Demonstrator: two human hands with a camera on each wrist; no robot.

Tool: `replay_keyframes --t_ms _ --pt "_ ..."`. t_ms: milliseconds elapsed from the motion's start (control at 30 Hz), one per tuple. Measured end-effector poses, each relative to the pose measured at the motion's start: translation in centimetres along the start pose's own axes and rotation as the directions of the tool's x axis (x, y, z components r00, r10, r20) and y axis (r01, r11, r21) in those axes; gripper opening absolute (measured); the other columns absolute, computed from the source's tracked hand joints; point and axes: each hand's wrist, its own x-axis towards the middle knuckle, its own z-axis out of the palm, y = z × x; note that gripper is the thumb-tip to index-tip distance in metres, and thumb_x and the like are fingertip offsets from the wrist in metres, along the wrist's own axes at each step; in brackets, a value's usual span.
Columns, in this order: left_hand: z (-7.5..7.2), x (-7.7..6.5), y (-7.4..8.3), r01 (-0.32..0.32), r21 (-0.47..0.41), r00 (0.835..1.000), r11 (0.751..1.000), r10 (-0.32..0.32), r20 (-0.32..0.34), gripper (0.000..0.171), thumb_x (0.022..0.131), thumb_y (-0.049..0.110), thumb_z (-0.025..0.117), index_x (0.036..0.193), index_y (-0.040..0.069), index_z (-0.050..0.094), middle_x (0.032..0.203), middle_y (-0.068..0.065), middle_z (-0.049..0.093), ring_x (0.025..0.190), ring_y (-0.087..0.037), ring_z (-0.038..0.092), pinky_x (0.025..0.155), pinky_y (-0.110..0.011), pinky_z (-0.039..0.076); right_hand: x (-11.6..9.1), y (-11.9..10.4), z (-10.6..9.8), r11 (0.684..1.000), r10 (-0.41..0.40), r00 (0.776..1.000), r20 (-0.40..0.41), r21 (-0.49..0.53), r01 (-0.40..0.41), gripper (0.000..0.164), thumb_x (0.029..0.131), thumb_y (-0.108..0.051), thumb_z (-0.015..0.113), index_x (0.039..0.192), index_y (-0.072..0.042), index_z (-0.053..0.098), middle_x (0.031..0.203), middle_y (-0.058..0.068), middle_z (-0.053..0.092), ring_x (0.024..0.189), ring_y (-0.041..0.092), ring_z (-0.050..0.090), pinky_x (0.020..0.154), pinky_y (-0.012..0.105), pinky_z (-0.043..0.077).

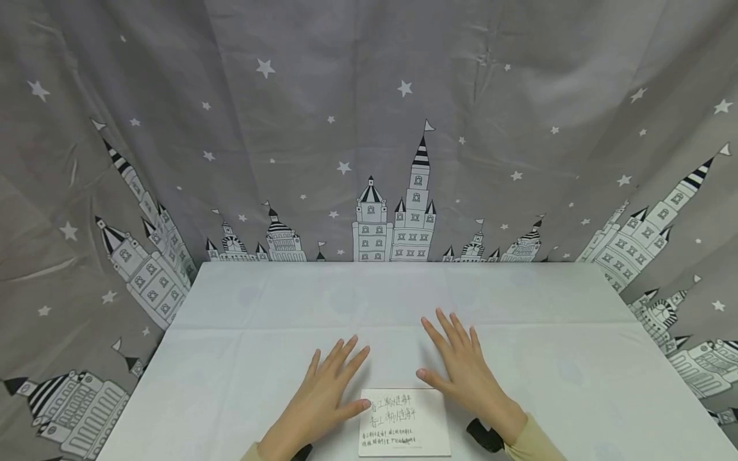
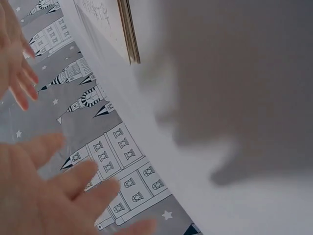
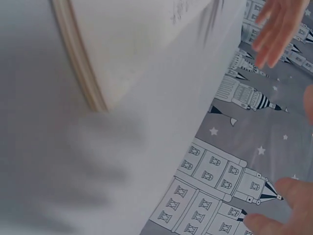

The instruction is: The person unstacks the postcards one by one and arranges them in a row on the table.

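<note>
A cream notebook (image 1: 423, 422) with handwritten lines lies on the white table near its front edge. In the head view my left hand (image 1: 323, 390) hovers to its left, fingers spread and holding nothing. The thumb tip overlaps the page's upper left edge there; whether it touches cannot be told. My right hand (image 1: 464, 371) is held above the upper right of the page, fingers spread, nothing in it. Both wrist views show the notebook's thick page edges (image 2: 128, 32) and shadows of the hands on the table.
The white cloth-covered table (image 1: 259, 301) spreads out behind and beside the hands. A grey curtain (image 1: 311, 96) with stars and castles surrounds its back and sides. A black band (image 1: 484, 436) sits at the right wrist.
</note>
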Motion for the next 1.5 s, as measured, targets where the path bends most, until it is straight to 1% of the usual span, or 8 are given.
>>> replay_keyframes --t_ms 233,400,500,667,933,1067,1300,1500 --pt "0.0 -1.3 0.2 -0.002 -0.136 0.971 0.991 0.035 0.237 0.096 0.077 0.05 0.071 0.154 0.02 0.022 0.156 -0.012 0.02 0.139 -0.036 0.024 0.107 -0.064 0.019 -1.9 0.3 0.3 0.997 -0.058 0.997 0.051 0.062 0.055 0.089 0.081 -0.042 0.072 0.152 -0.015 0.026 0.156 0.018 0.019 0.139 0.042 0.02 0.102 0.071 0.018" --pt "0.1 -2.1 0.8 0.045 -0.159 0.951 0.986 0.006 0.31 0.1 0.071 0.048 0.076 0.153 0.031 0.021 0.158 -0.005 0.019 0.14 -0.035 0.024 0.109 -0.061 0.019 -3.4 0.1 0.5 0.989 -0.07 0.992 0.101 0.135 0.056 0.092 0.08 -0.044 0.073 0.153 -0.016 0.024 0.157 0.015 0.018 0.138 0.042 0.023 0.102 0.068 0.022" --pt "0.2 -2.4 0.8 0.054 -0.161 0.952 0.985 -0.002 0.308 0.101 0.069 0.053 0.076 0.152 0.034 0.022 0.157 -0.004 0.021 0.139 -0.037 0.025 0.108 -0.061 0.02 -4.3 -0.1 0.5 0.985 -0.068 0.989 0.128 0.169 0.046 0.093 0.08 -0.047 0.072 0.153 -0.017 0.024 0.157 0.013 0.018 0.138 0.04 0.025 0.103 0.066 0.024" --pt "0.6 -2.5 0.8 -0.015 -0.137 0.962 0.99 0.051 0.268 0.103 0.068 0.068 0.066 0.152 0.025 0.027 0.155 -0.01 0.026 0.138 -0.035 0.027 0.107 -0.061 0.021 -5.4 -0.1 0.6 0.981 -0.072 0.981 0.181 0.192 0.037 0.096 0.078 -0.054 0.07 0.153 -0.017 0.023 0.156 0.017 0.021 0.136 0.04 0.03 0.1 0.066 0.029" --pt "1.3 -2.6 1.0 -0.057 -0.117 0.96 0.991 0.086 0.265 0.104 0.069 0.076 0.061 0.151 0.02 0.031 0.151 -0.015 0.032 0.137 -0.04 0.028 0.105 -0.065 0.021 -6.8 0.4 1.4 0.979 -0.174 0.962 0.208 0.143 0.146 0.102 0.076 -0.069 0.06 0.151 -0.009 0.026 0.148 0.025 0.031 0.125 0.041 0.045 0.086 0.055 0.048" --pt "1.3 -2.6 1.2 -0.061 -0.132 0.955 0.989 0.096 0.281 0.102 0.07 0.071 0.064 0.151 0.02 0.029 0.15 -0.016 0.032 0.137 -0.043 0.026 0.104 -0.067 0.02 -7.4 0.3 2.0 0.976 -0.21 0.959 0.189 0.106 0.193 0.106 0.075 -0.075 0.057 0.15 -0.005 0.029 0.146 0.024 0.036 0.123 0.039 0.047 0.085 0.052 0.049" --pt "1.4 -2.5 1.2 -0.098 -0.109 0.957 0.989 0.124 0.263 0.1 0.071 0.057 0.072 0.152 0.019 0.026 0.146 -0.009 0.035 0.134 -0.034 0.031 0.102 -0.066 0.025 -8.0 -0.1 2.7 0.986 -0.145 0.963 0.228 0.11 0.123 0.108 0.072 -0.077 0.058 0.151 -0.011 0.027 0.144 0.019 0.04 0.128 0.044 0.04 0.088 0.066 0.041" --pt "1.4 -2.8 1.5 -0.105 -0.12 0.96 0.987 0.132 0.247 0.098 0.073 0.054 0.074 0.152 0.023 0.026 0.146 -0.002 0.034 0.13 -0.022 0.034 0.103 -0.057 0.03 -8.1 0.0 3.1 0.973 -0.218 0.968 0.126 0.099 0.207 0.101 0.078 -0.076 0.051 0.149 -0.007 0.03 0.137 0.011 0.045 0.121 0.036 0.048 0.088 0.056 0.046"
